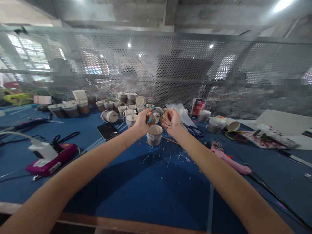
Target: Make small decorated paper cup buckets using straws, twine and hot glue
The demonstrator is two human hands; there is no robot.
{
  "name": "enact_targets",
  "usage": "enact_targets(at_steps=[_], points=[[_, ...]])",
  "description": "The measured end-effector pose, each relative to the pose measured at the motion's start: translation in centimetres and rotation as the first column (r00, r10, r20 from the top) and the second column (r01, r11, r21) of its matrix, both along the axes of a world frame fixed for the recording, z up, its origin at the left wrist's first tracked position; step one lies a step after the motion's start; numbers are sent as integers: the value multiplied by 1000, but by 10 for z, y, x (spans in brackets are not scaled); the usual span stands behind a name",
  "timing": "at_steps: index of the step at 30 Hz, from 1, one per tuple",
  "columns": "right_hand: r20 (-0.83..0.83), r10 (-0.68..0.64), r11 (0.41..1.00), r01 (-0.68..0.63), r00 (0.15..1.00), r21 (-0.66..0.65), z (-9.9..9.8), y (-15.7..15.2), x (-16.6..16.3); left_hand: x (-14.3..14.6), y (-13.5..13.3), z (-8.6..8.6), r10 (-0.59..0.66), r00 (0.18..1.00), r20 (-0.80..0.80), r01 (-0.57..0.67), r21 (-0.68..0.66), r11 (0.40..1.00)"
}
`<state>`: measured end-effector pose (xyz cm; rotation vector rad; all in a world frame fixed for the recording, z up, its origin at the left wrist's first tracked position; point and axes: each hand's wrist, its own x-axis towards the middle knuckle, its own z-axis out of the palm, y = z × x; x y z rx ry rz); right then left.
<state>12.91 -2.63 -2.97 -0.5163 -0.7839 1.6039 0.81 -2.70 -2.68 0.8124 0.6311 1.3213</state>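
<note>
A blue tabletop [146,191] carries everything here, and on its far side, toward the left, a group of small cups [122,111] is clustered, mostly upright. Off to the right lies a pink glue gun [230,160], well apart from both hands. The left hand [144,122] and the right hand [171,120] face each other near the middle, a narrow gap between their curled fingers. Whether either set of fingers is pinching something cannot be told; a bit of teal [149,120] shows at the left ones, too small to make out.

The relation that matters is the single cup [154,138] in front of them — it stands upright on the tabletop, its long axis vertical and its open mouth upward. In this view it sits just below the gap: the left fingers are nearer, close over its left side, while the right ones are just beyond its right edge. Contact cannot be judged. Beside it, a thin stick [170,140] slants off rightward, and pale scraps [187,159] litter the surface.
</note>
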Motion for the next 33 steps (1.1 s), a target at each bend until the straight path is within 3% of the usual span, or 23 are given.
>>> enact_targets(at_steps=[7, 14, 19, 33], points=[[23, -37, 999, 38, 999, -12, 1, -1, -2, -4, 3, -1, 4, 999, 50, -3, -29, 1000], [106, -10, 1000, 7, 994, 28, -3, 2, -2, -7, 11, -4, -131, 991, -23, 131, -13, 991], [131, 34, 999, -37, 991, 21, 1, 2, -2, -5, 11, -9, -112, 989, -94, 116, 34, 993], [21, 92, 996, -92, 996, 4, 4, -1, 4, -5, 11, -9, -59, 997, -55, 66, 127, 990]])
